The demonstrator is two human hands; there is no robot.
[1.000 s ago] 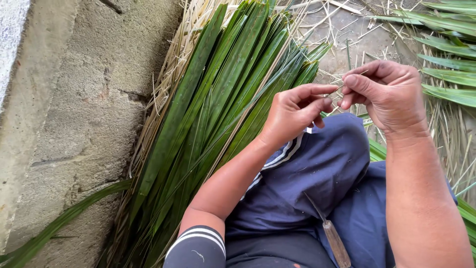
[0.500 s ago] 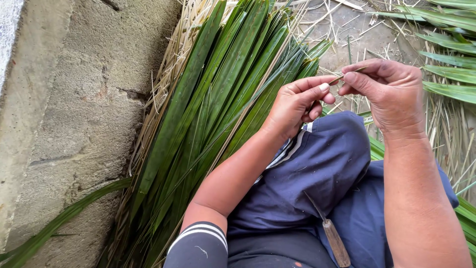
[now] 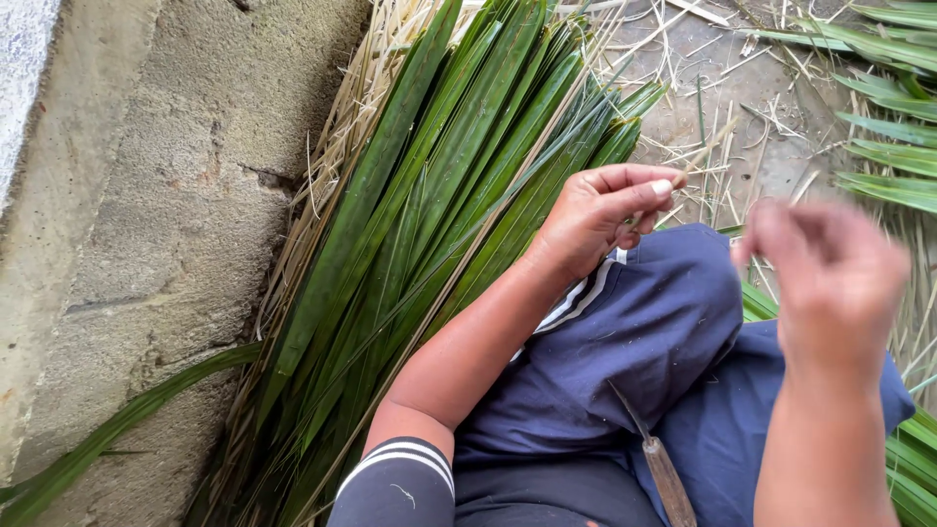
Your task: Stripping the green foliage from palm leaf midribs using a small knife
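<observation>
Head view: the left hand (image 3: 595,217) pinches a thin pale leaf strip (image 3: 705,152) between thumb and fingertips, above the raised knee in blue trousers (image 3: 634,332). The right hand (image 3: 830,278) is blurred; whether it grips anything I cannot tell. A wooden-handled knife (image 3: 656,459) rests on the lap, beside stacked green palm leaves (image 3: 439,215).

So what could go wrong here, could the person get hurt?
Maybe. The knife lies loose on the lap, blade bare, close under the moving right hand, so it might nick skin or slide off. The left hand pinches a thin leaf strip, and such edges can cut fingers.
</observation>
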